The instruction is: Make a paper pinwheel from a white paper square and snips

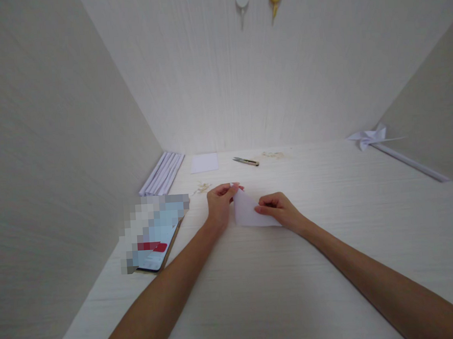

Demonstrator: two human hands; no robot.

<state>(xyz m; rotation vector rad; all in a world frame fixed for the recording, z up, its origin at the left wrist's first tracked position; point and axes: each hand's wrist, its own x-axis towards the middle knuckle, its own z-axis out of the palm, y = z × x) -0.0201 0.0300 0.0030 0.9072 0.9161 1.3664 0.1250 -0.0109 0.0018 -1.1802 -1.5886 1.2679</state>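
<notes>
Desk: a pale wood-grain desk (280, 289) walled in on three sides by panels of the same pale finish; everything lies on its far half.
Phone: a smartphone (154, 240) with a lit screen and a red band lies flat near the left panel, just left of the left forearm; part of it is blurred out.
Paper strips: a bundle of long white rolled or folded paper strips (162, 173) leans along the left corner, well apart from the hands.
Pinwheel: a white folded paper pinwheel on a long white stick (370, 137) lies against the right panel.
Folded sheet: a small white sheet of paper folded to a triangle-like shape (248, 211) sits mid-desk between the two hands, its lower edge on the desk and its upper corner lifted.
Left hand: the left hand (219, 203) pinches the sheet's raised top corner between thumb and fingers.
Right hand: the right hand (280, 209) presses down on the sheet's right part, fingers curled closed over it.
Spare square: a small flat white paper square (204, 162) lies near the back wall.
Cutter: a slim metal-and-yellow craft knife (246, 161) lies just right of that square; I cannot tell whether its blade is out.
Risk: in my judgement the corner could slip out of line and the crease set crooked if the right hand's hold eases; a sharp tug by the pinching fingers could tear the thin sheet.
</notes>
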